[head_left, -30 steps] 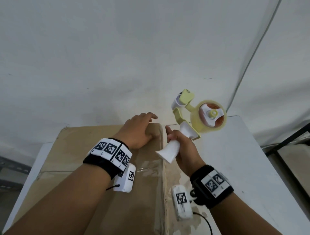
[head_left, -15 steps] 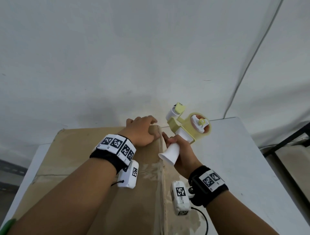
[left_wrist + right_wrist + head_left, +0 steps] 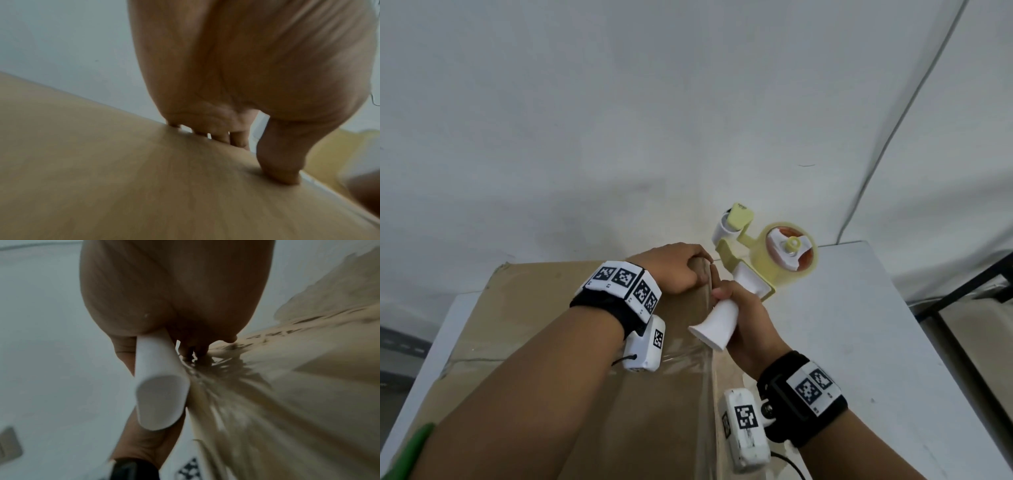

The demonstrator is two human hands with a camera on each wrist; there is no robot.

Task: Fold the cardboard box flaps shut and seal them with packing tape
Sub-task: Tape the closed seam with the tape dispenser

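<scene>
A brown cardboard box [image 3: 517,342] lies on a white table [image 3: 876,342], flaps folded flat, with clear tape [image 3: 705,394] shining along its right-hand seam. My left hand [image 3: 671,270] sits at the box's far right corner. In the left wrist view its fingers [image 3: 238,139] hook over the far edge of the box [image 3: 123,178] and the thumb [image 3: 281,162] presses on top. My right hand [image 3: 746,325] grips the white handle [image 3: 717,325] of a yellow tape dispenser [image 3: 787,260], whose roll hangs just past the far corner. The handle [image 3: 160,394] fills the blurred right wrist view.
A pale wall rises directly behind the box and table. A thin cable [image 3: 893,120] runs diagonally down that wall. A dark metal frame [image 3: 962,291] stands off the table's right side. Bare table top lies to the right of the box.
My right hand has brought the dispenser down and closer to the box's far corner. My left hand has slid slightly forward, and its fingers now curl over the far edge.
</scene>
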